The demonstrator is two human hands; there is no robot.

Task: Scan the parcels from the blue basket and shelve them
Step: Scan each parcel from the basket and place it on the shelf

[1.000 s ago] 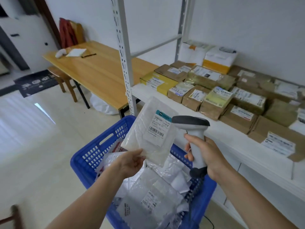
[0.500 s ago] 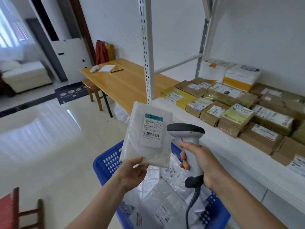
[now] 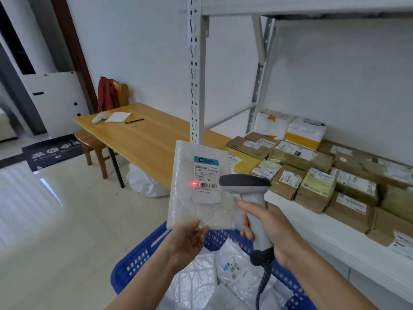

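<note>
The left hand (image 3: 187,245) holds the white parcel (image 3: 190,198) upright above the blue basket (image 3: 138,258), its fingers (image 3: 196,236) clamped on the parcel's lower edge. The label (image 3: 206,173) faces the scanner (image 3: 248,186). The right hand (image 3: 274,229) grips the scanner's handle, and a red light spot (image 3: 194,184) lies at the left end of the barcode. More white bagged parcels (image 3: 237,269) fill the basket, and brown boxes (image 3: 288,182) lie packed along the shelf (image 3: 335,249).
</note>
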